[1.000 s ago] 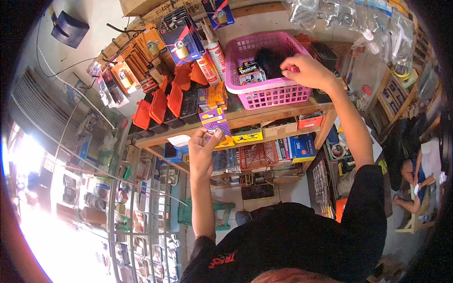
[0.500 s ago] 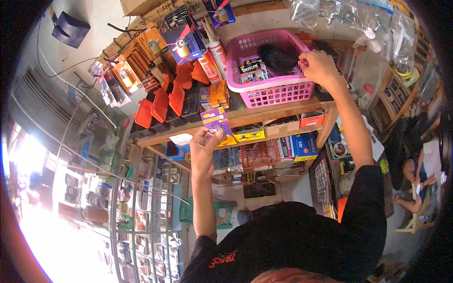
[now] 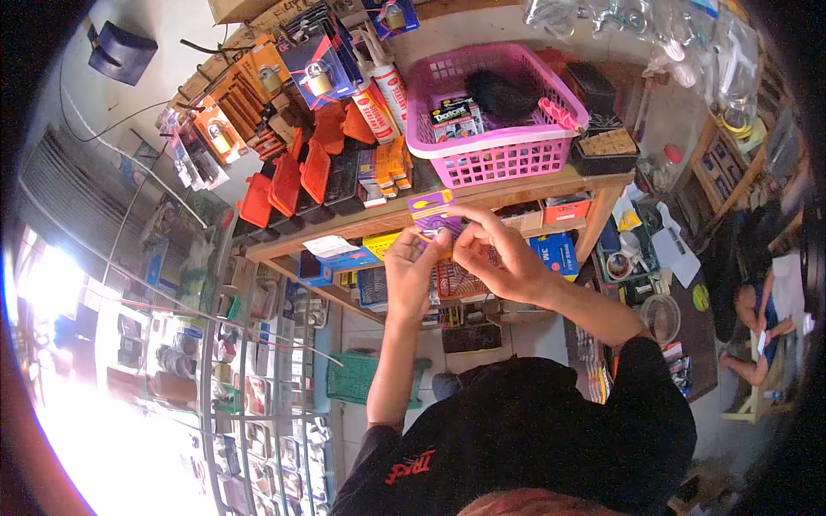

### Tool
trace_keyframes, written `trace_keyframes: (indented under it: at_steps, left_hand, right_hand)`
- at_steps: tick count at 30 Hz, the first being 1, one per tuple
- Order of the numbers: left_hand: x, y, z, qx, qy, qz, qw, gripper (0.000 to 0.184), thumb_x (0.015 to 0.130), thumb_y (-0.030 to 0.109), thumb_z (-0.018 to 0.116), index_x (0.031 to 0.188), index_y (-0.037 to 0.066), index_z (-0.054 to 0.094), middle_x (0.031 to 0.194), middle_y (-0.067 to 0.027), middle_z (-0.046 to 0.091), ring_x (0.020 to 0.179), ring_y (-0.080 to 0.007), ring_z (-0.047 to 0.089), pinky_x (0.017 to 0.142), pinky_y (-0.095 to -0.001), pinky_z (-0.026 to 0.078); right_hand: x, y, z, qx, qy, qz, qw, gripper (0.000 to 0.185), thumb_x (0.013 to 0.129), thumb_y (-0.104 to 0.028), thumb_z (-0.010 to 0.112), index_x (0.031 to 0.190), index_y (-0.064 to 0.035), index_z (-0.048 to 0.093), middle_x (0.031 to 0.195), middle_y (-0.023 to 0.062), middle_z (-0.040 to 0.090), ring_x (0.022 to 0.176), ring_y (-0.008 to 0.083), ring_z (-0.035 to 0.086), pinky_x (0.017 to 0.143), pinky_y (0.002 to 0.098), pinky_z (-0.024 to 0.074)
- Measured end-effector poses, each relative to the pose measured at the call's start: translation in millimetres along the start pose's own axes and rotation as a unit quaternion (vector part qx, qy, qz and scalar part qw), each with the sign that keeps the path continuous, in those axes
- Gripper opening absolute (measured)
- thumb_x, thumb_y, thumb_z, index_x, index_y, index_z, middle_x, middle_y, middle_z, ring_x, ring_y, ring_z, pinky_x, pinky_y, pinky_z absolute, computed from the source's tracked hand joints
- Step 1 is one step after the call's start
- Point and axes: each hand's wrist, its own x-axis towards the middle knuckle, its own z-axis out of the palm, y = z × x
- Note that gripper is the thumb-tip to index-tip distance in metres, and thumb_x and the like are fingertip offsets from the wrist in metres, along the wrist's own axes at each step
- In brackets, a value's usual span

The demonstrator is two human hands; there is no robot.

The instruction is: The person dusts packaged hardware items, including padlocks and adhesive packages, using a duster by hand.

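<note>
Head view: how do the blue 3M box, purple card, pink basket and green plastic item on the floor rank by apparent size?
1. Pink basket
2. Green plastic item
3. Unsure: purple card and blue 3M box look alike, and the left hand hides part of the card.

Upper left: dark blue item point(image 3: 123, 53) against the wall point(image 3: 176, 30). Upper centre-left: padlock point(image 3: 319, 79) on a blue card. Upper right: clear plastic bags point(image 3: 594, 24). Lower centre: green stool point(image 3: 354, 378). Right edge: a person point(image 3: 761, 322).
</note>
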Motion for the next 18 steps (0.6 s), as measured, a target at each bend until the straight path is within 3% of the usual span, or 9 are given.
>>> trace_keyframes:
  at_steps: [3, 7, 8, 12, 13, 14, 17, 18]
  left_hand:
    - [-0.5, 1.4, 16.1, -0.011, 0.006, 0.012, 1.000, 0.018, 0.091, 0.005, 0.061, 0.107, -0.003, 0.059, 0.097, -0.0051, 0.065, 0.086, -0.0078, 0.060, 0.076, -0.0229, 0.049]
    - [8.0, 11.2, 29.7, 0.021, -0.005, 0.090, 0.996, 0.021, 0.093, 0.008, 0.059, 0.111, -0.003, 0.056, 0.099, -0.0049, 0.064, 0.086, -0.0072, 0.059, 0.074, -0.0226, 0.049]
    - [8.0, 19.4, 37.7, 0.020, -0.007, 0.104, 0.994, 0.022, 0.093, 0.009, 0.059, 0.112, -0.003, 0.056, 0.099, -0.0046, 0.064, 0.086, -0.0068, 0.058, 0.075, -0.0226, 0.049]
    - [23.7, 33.4, 55.3, 0.108, 0.015, 0.207, 0.972, 0.019, 0.096, 0.013, 0.054, 0.109, -0.001, 0.052, 0.095, -0.0029, 0.059, 0.081, -0.0049, 0.053, 0.072, -0.0211, 0.046]
    - [28.7, 37.6, 60.1, 0.131, 0.027, 0.239, 0.962, 0.018, 0.097, 0.014, 0.053, 0.108, -0.001, 0.052, 0.095, -0.0028, 0.059, 0.081, -0.0048, 0.052, 0.071, -0.0206, 0.045]
    - [36.3, 38.9, 58.5, 0.215, 0.039, 0.267, 0.939, 0.020, 0.100, 0.021, 0.045, 0.108, 0.004, 0.050, 0.084, 0.0024, 0.051, 0.072, -0.0046, 0.047, 0.067, -0.0212, 0.042]
    - [42.5, 78.1, 78.9, 0.139, 0.008, 0.231, 0.963, 0.022, 0.102, 0.026, 0.040, 0.099, 0.007, 0.048, 0.076, 0.0030, 0.046, 0.060, -0.0034, 0.040, 0.052, -0.0207, 0.037]
    - [53.0, 85.3, 82.0, 0.150, 0.020, 0.257, 0.954, 0.025, 0.103, 0.029, 0.035, 0.096, 0.008, 0.047, 0.073, 0.0027, 0.044, 0.056, -0.0032, 0.040, 0.045, -0.0209, 0.034]
  right_hand:
    - [5.9, -3.5, 1.5, 0.025, 0.036, 0.014, 0.999, 0.056, 0.093, -0.011, 0.058, 0.140, -0.0003, 0.031, 0.076, 0.0016, 0.055, 0.069, 0.0059, 0.051, 0.061, 0.0210, 0.0401]
    - [19.2, -7.6, -8.8, -0.093, 0.160, -0.038, 0.982, 0.052, 0.092, -0.010, 0.059, 0.138, 0.0003, 0.035, 0.072, -0.0012, 0.052, 0.066, 0.0019, 0.047, 0.058, 0.0188, 0.0369]
    - [24.6, -5.3, -9.4, -0.074, 0.183, -0.037, 0.980, 0.035, 0.093, -0.012, 0.057, 0.124, 0.0017, 0.048, 0.070, -0.0028, 0.051, 0.064, 0.0006, 0.045, 0.055, 0.0193, 0.0359]
    - [44.5, -9.2, -18.3, -0.072, 0.137, -0.047, 0.987, 0.020, 0.095, -0.020, 0.055, 0.095, 0.0000, 0.054, 0.061, 0.0059, 0.052, 0.055, 0.0072, 0.049, 0.049, 0.0279, 0.0382]
    - [51.5, -21.3, -22.0, -0.072, 0.131, -0.052, 0.987, 0.021, 0.095, -0.021, 0.054, 0.095, -0.0001, 0.054, 0.061, 0.0064, 0.052, 0.055, 0.0076, 0.050, 0.050, 0.0283, 0.0388]
    - [60.1, -33.9, -25.5, -0.072, 0.124, -0.056, 0.988, 0.021, 0.096, -0.021, 0.054, 0.094, -0.0001, 0.053, 0.061, 0.0068, 0.053, 0.055, 0.0080, 0.050, 0.050, 0.0287, 0.0393]
    - [84.1, -64.7, -31.4, 0.004, 0.102, -0.053, 0.993, 0.022, 0.098, -0.020, 0.050, 0.093, 0.0011, 0.053, 0.063, 0.0069, 0.054, 0.057, 0.0082, 0.051, 0.051, 0.0291, 0.0411]
    - [92.1, -68.5, -33.2, -0.011, 0.118, -0.075, 0.990, 0.023, 0.098, -0.020, 0.050, 0.092, 0.0014, 0.053, 0.064, 0.0063, 0.055, 0.058, 0.0071, 0.051, 0.051, 0.0283, 0.0411]
